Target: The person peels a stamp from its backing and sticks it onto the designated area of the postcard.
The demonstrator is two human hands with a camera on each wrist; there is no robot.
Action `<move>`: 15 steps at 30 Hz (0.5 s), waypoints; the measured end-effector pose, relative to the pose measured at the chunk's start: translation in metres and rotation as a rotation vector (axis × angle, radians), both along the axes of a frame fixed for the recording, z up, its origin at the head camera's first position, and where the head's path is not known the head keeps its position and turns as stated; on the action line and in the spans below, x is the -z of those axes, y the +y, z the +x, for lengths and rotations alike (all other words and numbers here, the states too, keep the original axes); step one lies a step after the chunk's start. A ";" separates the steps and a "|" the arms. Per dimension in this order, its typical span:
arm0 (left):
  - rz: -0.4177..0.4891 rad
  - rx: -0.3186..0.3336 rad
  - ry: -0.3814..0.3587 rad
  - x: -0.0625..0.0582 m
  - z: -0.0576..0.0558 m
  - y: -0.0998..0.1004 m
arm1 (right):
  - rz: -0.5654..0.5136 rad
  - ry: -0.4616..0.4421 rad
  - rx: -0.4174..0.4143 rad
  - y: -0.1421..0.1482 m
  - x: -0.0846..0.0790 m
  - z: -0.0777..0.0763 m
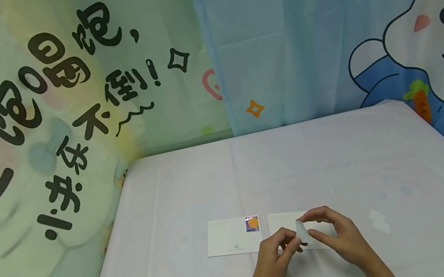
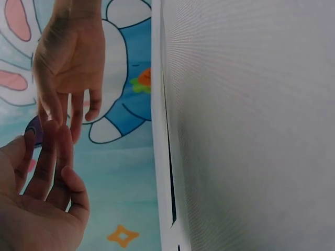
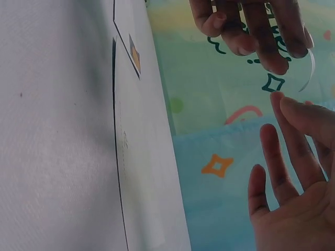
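Observation:
Low in the head view, my left hand [image 1: 274, 259] pinches a small stamp sticker [image 1: 302, 233] between thumb and index finger. Its pale back faces up and it bends in a curve. A purple side of the stamp [image 2: 37, 130] shows in the left wrist view. My right hand [image 1: 344, 235] hovers at the other side, index fingertip by the stamp's top edge, thumb apart from it; its fingers are loosely extended. Under both hands lies a white postcard [image 1: 277, 220], partly covered by them. Left of it lies another postcard [image 1: 230, 237] with a purple and orange stamp [image 1: 252, 223] at its upper right corner.
A pale, odd-shaped scrap of backing paper [image 1: 379, 221] lies on the table to the right of my right hand. The white-covered table [image 1: 177, 185] reaches back to printed curtains [image 1: 267, 42] with cartoon figures and lettering.

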State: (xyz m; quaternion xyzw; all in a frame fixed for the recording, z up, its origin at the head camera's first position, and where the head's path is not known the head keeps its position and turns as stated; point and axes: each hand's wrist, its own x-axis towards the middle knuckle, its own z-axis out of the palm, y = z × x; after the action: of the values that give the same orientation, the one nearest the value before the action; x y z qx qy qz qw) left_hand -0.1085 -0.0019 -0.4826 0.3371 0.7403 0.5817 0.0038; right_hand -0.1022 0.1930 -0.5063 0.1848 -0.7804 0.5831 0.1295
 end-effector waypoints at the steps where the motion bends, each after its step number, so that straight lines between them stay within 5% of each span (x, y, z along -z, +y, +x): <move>1: 0.005 -0.002 0.010 0.000 0.000 0.000 | -0.011 0.012 -0.007 0.000 0.000 0.000; 10: -0.001 0.009 -0.016 0.001 0.000 -0.001 | -0.134 0.138 -0.064 -0.003 -0.001 -0.001; 15: -0.008 0.012 -0.042 0.001 0.000 -0.002 | -0.144 0.127 -0.091 -0.002 -0.004 0.000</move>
State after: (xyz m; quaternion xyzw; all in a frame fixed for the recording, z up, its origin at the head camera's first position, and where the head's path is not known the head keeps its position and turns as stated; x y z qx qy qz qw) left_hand -0.1086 -0.0035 -0.4834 0.3293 0.7404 0.5855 0.0240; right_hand -0.1022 0.1910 -0.5025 0.2467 -0.7176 0.6300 0.1650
